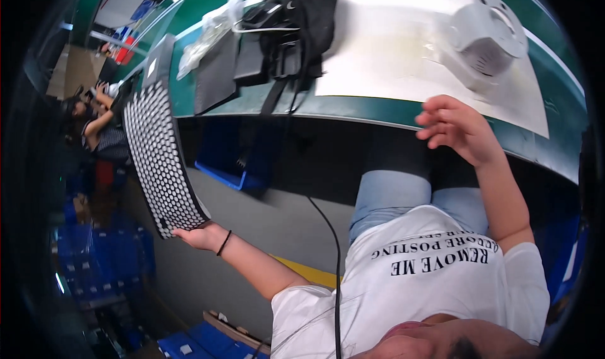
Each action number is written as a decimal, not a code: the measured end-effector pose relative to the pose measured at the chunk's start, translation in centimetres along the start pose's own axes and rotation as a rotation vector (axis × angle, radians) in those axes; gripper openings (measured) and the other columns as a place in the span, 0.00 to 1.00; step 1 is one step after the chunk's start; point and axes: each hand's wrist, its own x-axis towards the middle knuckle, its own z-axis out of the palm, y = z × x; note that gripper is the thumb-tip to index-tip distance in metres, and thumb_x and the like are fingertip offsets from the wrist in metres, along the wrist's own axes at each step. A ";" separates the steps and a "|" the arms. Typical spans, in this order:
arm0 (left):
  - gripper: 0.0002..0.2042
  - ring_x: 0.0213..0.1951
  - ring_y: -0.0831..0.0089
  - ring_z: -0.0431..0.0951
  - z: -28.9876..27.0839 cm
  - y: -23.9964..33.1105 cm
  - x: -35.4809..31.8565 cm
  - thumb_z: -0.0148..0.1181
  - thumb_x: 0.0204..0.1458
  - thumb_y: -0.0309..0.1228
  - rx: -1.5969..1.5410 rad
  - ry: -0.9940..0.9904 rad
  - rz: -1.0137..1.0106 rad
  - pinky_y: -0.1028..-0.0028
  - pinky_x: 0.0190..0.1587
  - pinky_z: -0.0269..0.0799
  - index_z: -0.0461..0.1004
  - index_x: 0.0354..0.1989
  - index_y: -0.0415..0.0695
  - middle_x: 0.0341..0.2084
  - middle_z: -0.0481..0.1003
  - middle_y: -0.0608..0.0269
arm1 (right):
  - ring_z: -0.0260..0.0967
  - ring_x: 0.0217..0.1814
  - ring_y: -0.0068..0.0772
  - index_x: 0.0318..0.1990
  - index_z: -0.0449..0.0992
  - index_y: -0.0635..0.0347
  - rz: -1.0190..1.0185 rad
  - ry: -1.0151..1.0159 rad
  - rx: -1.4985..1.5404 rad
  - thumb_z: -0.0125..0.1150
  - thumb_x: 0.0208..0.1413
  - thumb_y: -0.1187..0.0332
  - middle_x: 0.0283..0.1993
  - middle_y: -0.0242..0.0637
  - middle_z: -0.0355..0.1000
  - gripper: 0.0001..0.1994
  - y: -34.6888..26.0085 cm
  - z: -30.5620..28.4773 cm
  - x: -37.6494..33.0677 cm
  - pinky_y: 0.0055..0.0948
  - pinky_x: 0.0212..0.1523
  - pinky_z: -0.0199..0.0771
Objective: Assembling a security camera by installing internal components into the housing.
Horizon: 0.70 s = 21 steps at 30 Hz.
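Black perforated panel (159,160) — a long, slightly bowed sheet covered in a honeycomb of pale round holes — held out to the left of the body, over the grey floor (265,227) beside the bench. Long axis running roughly up and down the view, upper end leaning a little to the left and reaching toward the bench edge near a dark flat tray (217,75), lower end pointing down to the wrist. Broad holed face turned toward the camera.

Gripped at its lower corner by the left hand (200,236): fingers curled shut around the edge, mostly hidden behind the sheet, thumb side showing, a thin black band around the wrist just behind.

Right hand (455,127) well apart from the panel, raised at the front edge of the green workbench (353,110) — fingers loosely bent and slightly spread, half open, holding nothing; whether the fingertips touch the bench edge cannot be told.

On the bench beyond that hand, a large white sheet (391,50) with a white moulded plastic housing (485,38) resting on it. Farther left along the bench, a black bag with straps (296,25) and a clear crumpled plastic bag (211,31). Under the bench, a blue bin (227,164). At the far left, another person (101,123) seated.
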 end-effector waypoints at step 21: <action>0.17 0.29 0.68 0.75 -8.3 -15.6 11.0 0.45 0.56 0.38 0.549 -0.066 -0.298 0.74 0.28 0.71 0.67 0.32 0.33 0.29 0.73 0.56 | 0.70 0.32 0.29 0.40 0.65 0.64 -0.159 0.131 -0.198 0.49 0.53 0.65 0.31 0.39 0.70 0.11 0.9 -3.8 -1.1 0.23 0.34 0.71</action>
